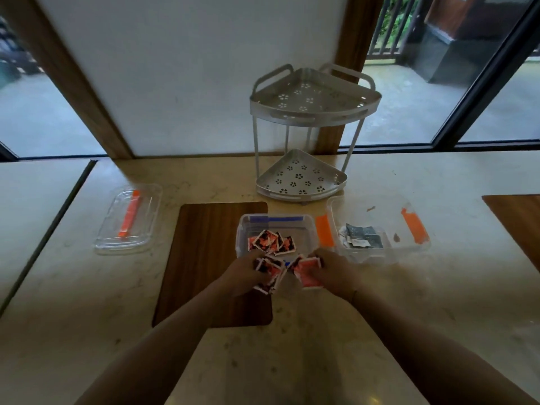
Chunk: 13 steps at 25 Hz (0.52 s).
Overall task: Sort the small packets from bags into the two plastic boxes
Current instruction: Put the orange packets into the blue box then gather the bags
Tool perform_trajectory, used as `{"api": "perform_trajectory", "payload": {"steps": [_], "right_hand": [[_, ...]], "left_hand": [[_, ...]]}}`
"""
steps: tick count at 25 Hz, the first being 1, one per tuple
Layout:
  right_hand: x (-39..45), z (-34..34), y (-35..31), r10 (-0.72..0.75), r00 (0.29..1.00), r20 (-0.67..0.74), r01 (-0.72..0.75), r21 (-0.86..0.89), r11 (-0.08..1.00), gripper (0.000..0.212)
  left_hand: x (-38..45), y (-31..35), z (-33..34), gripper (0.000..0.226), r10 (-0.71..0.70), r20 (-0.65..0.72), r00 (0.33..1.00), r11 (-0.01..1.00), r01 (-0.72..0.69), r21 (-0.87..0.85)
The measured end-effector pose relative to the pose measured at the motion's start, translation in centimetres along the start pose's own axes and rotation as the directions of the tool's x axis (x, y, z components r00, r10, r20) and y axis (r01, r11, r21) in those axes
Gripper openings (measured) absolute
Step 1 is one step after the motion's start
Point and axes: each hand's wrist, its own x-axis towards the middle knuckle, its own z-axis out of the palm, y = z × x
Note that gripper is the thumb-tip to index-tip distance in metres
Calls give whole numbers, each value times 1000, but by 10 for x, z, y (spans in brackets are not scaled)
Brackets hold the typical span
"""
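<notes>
Head view shows both hands at the near rim of the middle box (276, 229), each full of red packets (271, 242). The left hand (244, 273) has its fingers curled round a loose stack of red-and-black packets, and the right hand (330, 271) grips a few more, red faces up. Both handfuls sit just over the near edge of that clear box, which already has several red packets lying in it. Just to the right stands the second box (380, 229), also clear, with a small heap of dark packets (362, 236) in its left half.

Sorting looks well under way: each box carries only one kind, red in the middle one, dark in the right one. What the hands hold seems bound for the red box. No bag is plainly in view, so how much is left to sort cannot be told.

A clear lid (128, 219) with an orange strip lies well apart on the left of the desk (321, 331). A two-tier corner rack (306, 135) stands just behind the boxes, so room is tight at the back. The near desk is wide open for the arms.
</notes>
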Motion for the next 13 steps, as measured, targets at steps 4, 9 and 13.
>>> {"api": "perform_trajectory", "payload": {"steps": [4,9,13], "right_hand": [[25,9,-24,-13,997,-82,22,98,995,14],[55,8,-43,25,992,-124,-17,61,998,8],[76,3,-50,102,986,-134,-95,55,994,13]], "left_hand": [[19,20,-29,34,-48,-96,994,999,46,-21],[50,34,-42,30,-97,-229,969,992,112,56],[74,43,-41,27,-148,-250,957,979,177,97]]}}
